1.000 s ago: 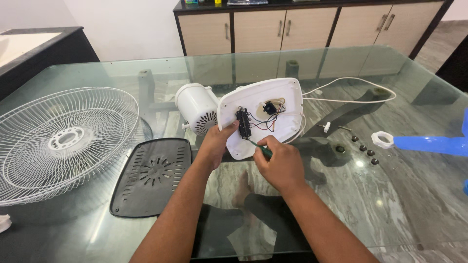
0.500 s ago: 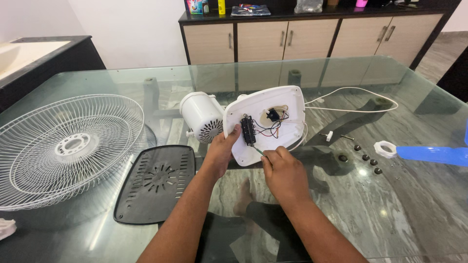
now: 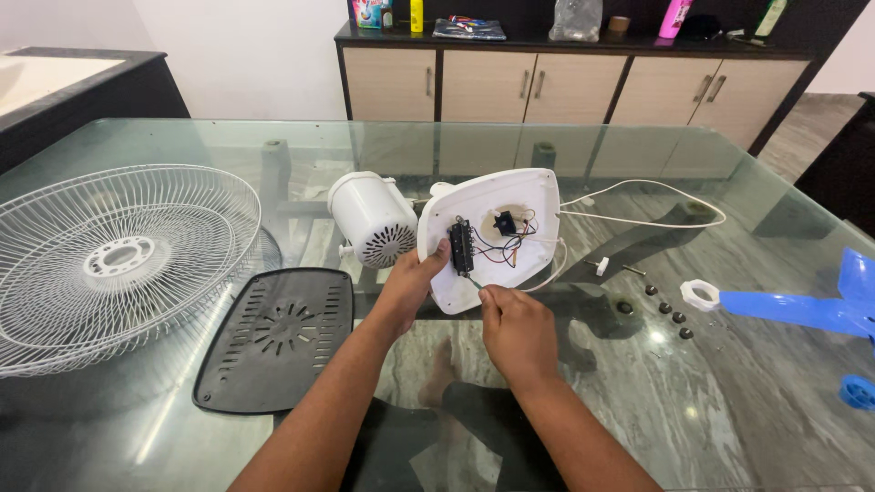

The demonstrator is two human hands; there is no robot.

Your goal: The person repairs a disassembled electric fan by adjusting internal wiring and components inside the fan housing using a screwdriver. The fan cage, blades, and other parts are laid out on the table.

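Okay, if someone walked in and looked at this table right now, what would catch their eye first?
Probably the open white fan base at the centre of the glass table, its black switch block and coloured wires bared, with the left hand gripping its edge and the right hand at its lower rim. Next, the big white wire fan guard lying far left, and the blue fan blade at the right edge.

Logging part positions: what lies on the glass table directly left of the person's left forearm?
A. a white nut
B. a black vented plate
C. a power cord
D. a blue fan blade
B: the black vented plate lies flat beside the left hand, below the wire grille.
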